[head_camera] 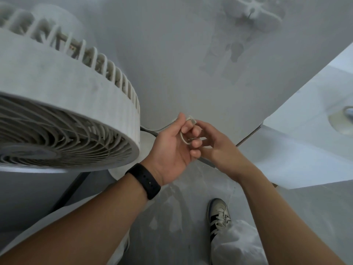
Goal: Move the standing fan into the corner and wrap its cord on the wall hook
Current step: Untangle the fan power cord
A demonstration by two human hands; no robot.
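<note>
A: We're looking down at a pale grey floor (172, 217) that meets a plain grey wall (172, 54), with a white hook (252, 10) high on it. The standing fan (63, 111) is at our left, close to that wall, its round base (147, 136) just behind our hands.

B: And the cord (184, 135) is a thin white loop held between our two hands. Our left hand (172, 148) has its fingers curled around the loop; our right hand (217, 148) pinches it from the other side, fingertips touching the left's.

A: It looks limp and light, so we judge it will coil easily but spring loose if we let go. Best to keep the coils gripped in the left hand and feed with the right.

B: The fan head seems bulky, probably top-heavy; we'd take it by the pole (70, 190), not the grille.

A: Any writing? None that we can read. The shoe (219, 217) shows dark stripes, no legible brand, and the wristband (145, 180) is plain black.
</note>
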